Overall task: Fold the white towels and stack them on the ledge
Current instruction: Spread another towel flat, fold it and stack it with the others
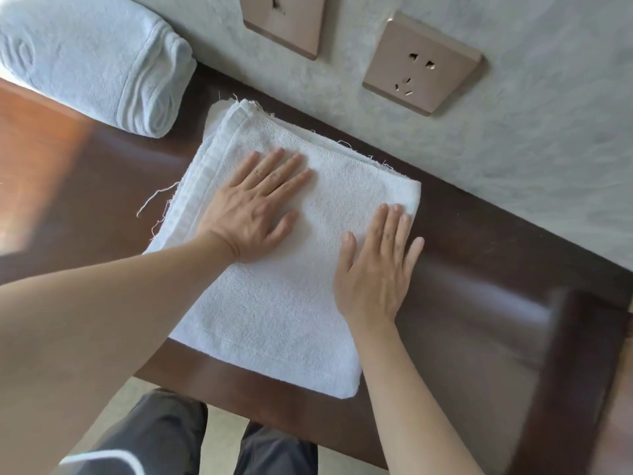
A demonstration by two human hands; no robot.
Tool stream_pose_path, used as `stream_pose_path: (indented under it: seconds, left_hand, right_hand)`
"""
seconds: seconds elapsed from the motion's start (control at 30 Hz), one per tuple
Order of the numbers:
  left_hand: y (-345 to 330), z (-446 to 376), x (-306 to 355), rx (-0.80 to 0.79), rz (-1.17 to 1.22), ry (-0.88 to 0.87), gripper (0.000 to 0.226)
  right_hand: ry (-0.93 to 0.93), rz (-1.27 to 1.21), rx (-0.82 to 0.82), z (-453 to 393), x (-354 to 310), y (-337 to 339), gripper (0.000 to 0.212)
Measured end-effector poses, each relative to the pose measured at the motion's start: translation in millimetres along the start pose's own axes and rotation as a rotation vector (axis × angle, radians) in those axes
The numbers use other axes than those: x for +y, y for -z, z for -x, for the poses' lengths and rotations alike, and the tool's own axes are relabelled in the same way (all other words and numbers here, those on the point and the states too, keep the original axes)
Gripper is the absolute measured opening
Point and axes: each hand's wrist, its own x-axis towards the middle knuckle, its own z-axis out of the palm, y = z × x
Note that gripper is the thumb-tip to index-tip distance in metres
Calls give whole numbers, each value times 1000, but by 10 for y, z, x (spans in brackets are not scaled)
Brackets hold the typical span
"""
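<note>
Dark wooden ledge (462,303) is occupied centrally by a folded white towel (274,303), pressed flat under left hand (253,214) and right hand (373,272), fingers straight, nothing grasped. A rolled towel (85,60) is seen far left. Stacking judged barely begun.

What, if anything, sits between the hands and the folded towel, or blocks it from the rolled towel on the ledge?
Nothing visible. The left hand and right hand both lie flat on the folded towel. Only bare dark ledge shows between it and the rolled towel at the far left.
</note>
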Motion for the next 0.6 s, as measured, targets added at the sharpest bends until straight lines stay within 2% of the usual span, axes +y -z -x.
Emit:
stream_pose_path:
  seconds: [0.1, 0.23, 0.33, 0.43, 0.5, 0.6]
  left_hand:
    - [-1, 2, -5, 18, 10, -2, 65]
    - [-1, 16, -22, 43, 5, -13, 65]
    - [-5, 11, -11, 40, 16, -22, 64]
    - [16, 21, -8, 19, 15, -19, 63]
    - [31, 32, -1, 16, 8, -17, 63]
    - [39, 31, 15, 13, 16, -21, 63]
  right_hand:
    - [117, -116, 27, 198, -407, -28, 68]
    - [237, -33, -87, 410, -408, -188, 71]
    - [196, 15, -69, 433, -89, -181, 74]
    - [8, 6, -70, 496, 39, -103, 76]
    - [-79, -43, -18, 557, -104, -64, 76]
    - [40, -118, 39, 683, -520, -94, 75]
